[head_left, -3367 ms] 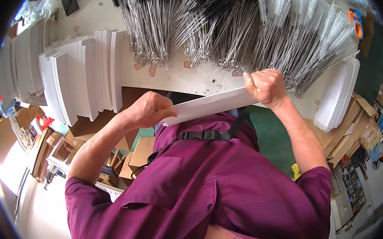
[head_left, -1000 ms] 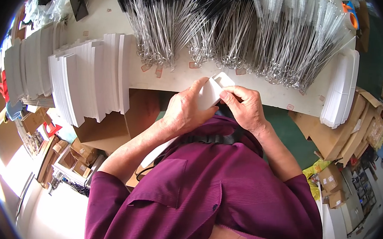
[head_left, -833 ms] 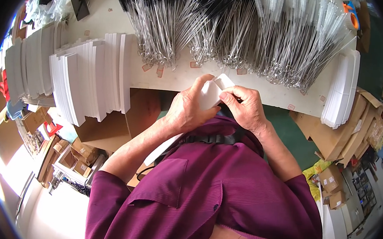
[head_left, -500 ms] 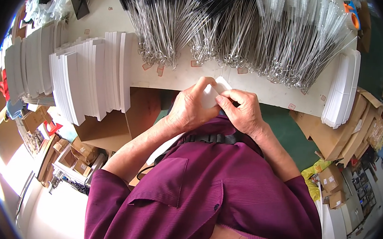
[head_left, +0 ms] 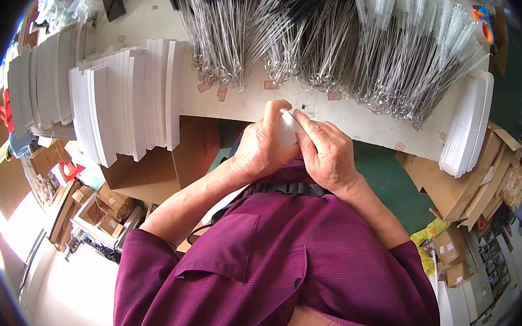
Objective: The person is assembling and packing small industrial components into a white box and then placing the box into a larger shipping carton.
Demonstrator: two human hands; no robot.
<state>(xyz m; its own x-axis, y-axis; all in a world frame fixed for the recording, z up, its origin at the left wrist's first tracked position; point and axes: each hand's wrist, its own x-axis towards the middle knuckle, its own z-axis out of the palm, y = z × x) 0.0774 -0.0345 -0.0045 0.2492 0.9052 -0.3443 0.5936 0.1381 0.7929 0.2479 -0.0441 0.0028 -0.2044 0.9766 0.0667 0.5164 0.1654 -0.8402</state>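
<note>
My left hand (head_left: 263,148) and my right hand (head_left: 327,150) meet at the near edge of the white table (head_left: 361,118), both closed around a long white flat carton (head_left: 287,128). Only its top end shows between my fingers; the rest runs down behind my left forearm toward my chest. The carton stands nearly upright and end-on to me. Just beyond my hands lie rows of thin wire brushes (head_left: 317,52) with looped metal handles.
A fanned stack of white flat cartons (head_left: 126,102) lies at the left of the table, more of them (head_left: 36,87) farther left, another stack (head_left: 466,132) at the right end. Brown cardboard boxes (head_left: 145,167) stand below the table at left and at right (head_left: 465,189).
The long carton was held level between my spread hands; I turned it end-on and brought both hands together around its top end, covering more of it.
</note>
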